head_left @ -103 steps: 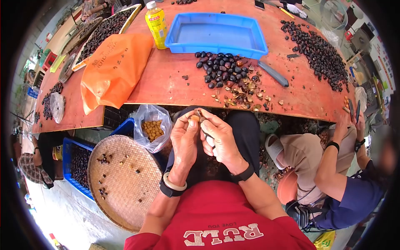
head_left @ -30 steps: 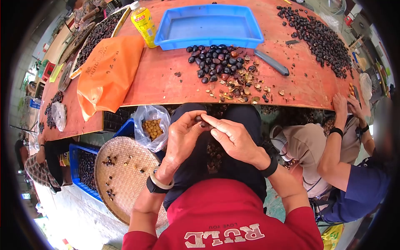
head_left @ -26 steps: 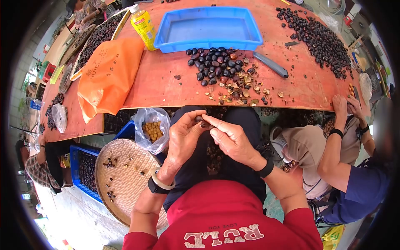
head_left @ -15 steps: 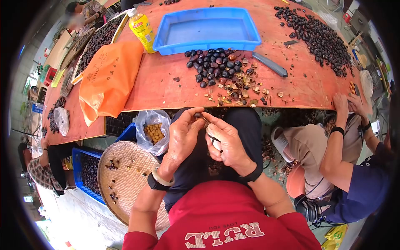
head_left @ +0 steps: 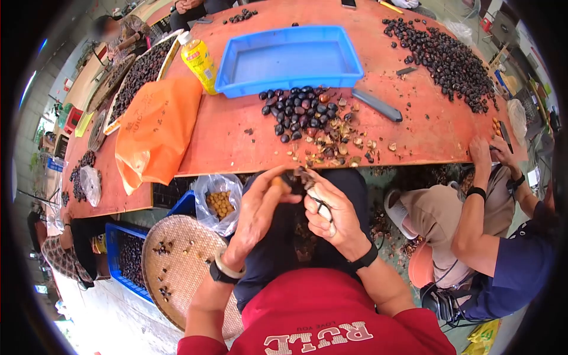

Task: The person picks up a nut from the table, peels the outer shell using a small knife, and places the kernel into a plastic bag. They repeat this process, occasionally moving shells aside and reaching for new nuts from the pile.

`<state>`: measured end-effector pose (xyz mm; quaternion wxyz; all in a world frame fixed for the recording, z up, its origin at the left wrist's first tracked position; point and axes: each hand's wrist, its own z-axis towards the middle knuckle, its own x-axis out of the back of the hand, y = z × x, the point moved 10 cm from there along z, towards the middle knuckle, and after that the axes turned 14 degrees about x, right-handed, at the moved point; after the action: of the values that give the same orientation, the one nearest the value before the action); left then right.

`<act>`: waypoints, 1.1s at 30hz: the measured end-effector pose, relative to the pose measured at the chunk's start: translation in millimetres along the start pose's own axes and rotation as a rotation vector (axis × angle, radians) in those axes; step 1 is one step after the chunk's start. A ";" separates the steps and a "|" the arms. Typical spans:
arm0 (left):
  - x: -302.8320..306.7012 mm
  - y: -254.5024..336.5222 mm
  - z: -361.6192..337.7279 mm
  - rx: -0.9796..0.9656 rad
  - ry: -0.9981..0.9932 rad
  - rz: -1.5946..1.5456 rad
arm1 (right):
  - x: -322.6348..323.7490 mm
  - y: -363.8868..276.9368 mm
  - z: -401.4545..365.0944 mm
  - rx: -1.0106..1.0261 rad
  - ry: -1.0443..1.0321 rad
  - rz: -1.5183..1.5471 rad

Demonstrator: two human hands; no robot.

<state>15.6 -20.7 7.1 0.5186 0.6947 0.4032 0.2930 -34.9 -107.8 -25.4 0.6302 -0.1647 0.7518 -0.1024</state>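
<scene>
Over my lap, my left hand (head_left: 255, 207) has its fingers curled around a small yellow-orange peeled nut (head_left: 277, 182), partly hidden by the fingers. Close beside it, my right hand (head_left: 335, 218) grips a small tool with a white and black handle (head_left: 322, 207); its working end cannot be made out. Dark broken shell (head_left: 304, 176) is at my right fingertips. Beyond my hands, a pile of dark glossy nuts (head_left: 302, 109) lies on the red table (head_left: 225, 148), with shell scraps (head_left: 334, 142) at its near side.
Behind the pile stands a blue tray (head_left: 287, 87); a grey knife-like tool (head_left: 377, 105) lies right of it. An orange bag (head_left: 157, 130) and yellow bottle (head_left: 199, 62) are left. Below hang peeled nuts in a plastic bag (head_left: 218, 201), near a woven tray (head_left: 183, 254). A co-worker's hands (head_left: 488, 154) are right.
My hands, which met around a dark nut, have moved slightly apart. The yellow-orange nut now shows in my left hand, and broken shell is at my right fingertips. The view has shifted slightly.
</scene>
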 end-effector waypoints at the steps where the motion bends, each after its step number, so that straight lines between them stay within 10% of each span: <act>1: 16.6 -3.2 -2.9 0.013 0.090 -0.113 | 2.1 -13.6 -0.4 0.085 0.012 -0.092; 10: 146.6 -63.5 -39.0 0.117 0.556 0.061 | 28.5 -27.7 -12.6 -0.064 -0.063 -1.016; 12: 135.3 -24.8 -47.9 -0.139 0.791 0.953 | 32.2 -28.8 -8.4 0.059 -0.134 -1.155; 13: 135.9 -20.8 -46.4 -0.139 0.827 0.867 | 34.3 -26.1 -7.7 0.071 -0.215 -1.253; 16: 120.7 -11.4 -20.6 0.033 0.723 0.383 | 37.5 -21.2 -8.2 0.096 -0.325 -1.380; 23: 50.6 38.9 66.4 -0.261 0.546 0.629 | 45.0 -21.6 -5.3 -0.044 -0.206 -1.306; 33: 44.6 24.4 103.4 -0.105 0.542 0.791 | 42.6 -16.7 -4.8 0.022 -0.301 -1.267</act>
<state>129.6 -35.6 0.0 0.2782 0.6663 0.2133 0.6581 -44.1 -139.5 -57.4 0.5478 -0.5821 0.4114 -0.4379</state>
